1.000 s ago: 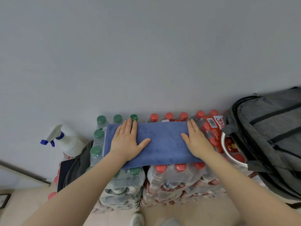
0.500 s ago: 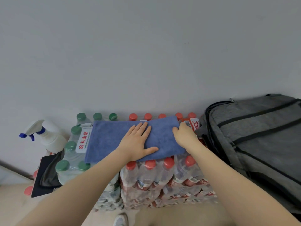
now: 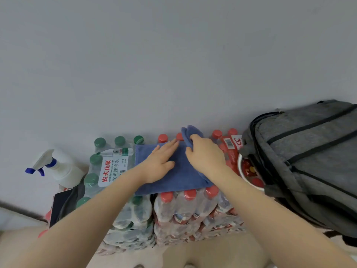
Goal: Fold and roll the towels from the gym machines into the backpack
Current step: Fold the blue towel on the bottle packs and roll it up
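Observation:
A folded blue towel [image 3: 179,178] lies on top of shrink-wrapped packs of water bottles. My left hand [image 3: 161,161] presses flat on the towel's middle with straight fingers. My right hand [image 3: 204,153] grips the towel's right end, which is lifted and curled over toward the left at the far edge. A grey backpack [image 3: 309,157] with black zips stands to the right, against the wall, its open side facing the bottles.
Green-capped bottle packs [image 3: 108,171] sit left, red-capped packs [image 3: 189,207] in front and right. A white spray bottle [image 3: 58,169] with a blue trigger stands far left beside a dark flat object [image 3: 63,204]. A white-rimmed round thing [image 3: 240,171] shows by the backpack. Grey wall behind.
My right hand has taken hold of the towel's right end and lifted it over leftward. My left hand slid right to the towel's middle. The towel covers less of the green-capped pack.

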